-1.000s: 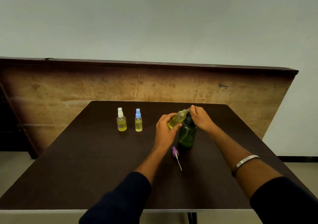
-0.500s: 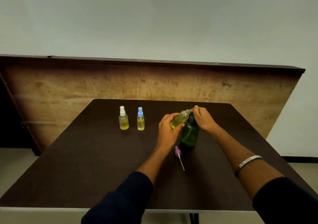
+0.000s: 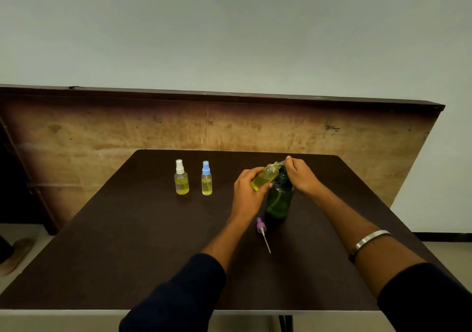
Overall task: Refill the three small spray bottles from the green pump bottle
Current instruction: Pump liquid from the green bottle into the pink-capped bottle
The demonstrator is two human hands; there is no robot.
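Observation:
The green pump bottle (image 3: 279, 201) stands upright on the dark table (image 3: 127, 242). My left hand (image 3: 249, 191) grips an uncapped small bottle (image 3: 265, 178) of yellow liquid, tilted with its mouth at the pump's spout. My right hand (image 3: 301, 176) rests on the pump head, fingers curled over it. The purple spray cap (image 3: 261, 225) with its dip tube lies on the table in front of the green bottle. Two capped small bottles stand to the left: a white-capped one (image 3: 181, 178) and a blue-capped one (image 3: 206, 179).
A wooden panel (image 3: 102, 137) stands behind the table's far edge. The table's near edge runs along the bottom of the view. A foot in a sandal (image 3: 15, 255) shows on the floor at the far left.
Both hands and the bottles hold nearly the same pose; only the camera view has shifted slightly.

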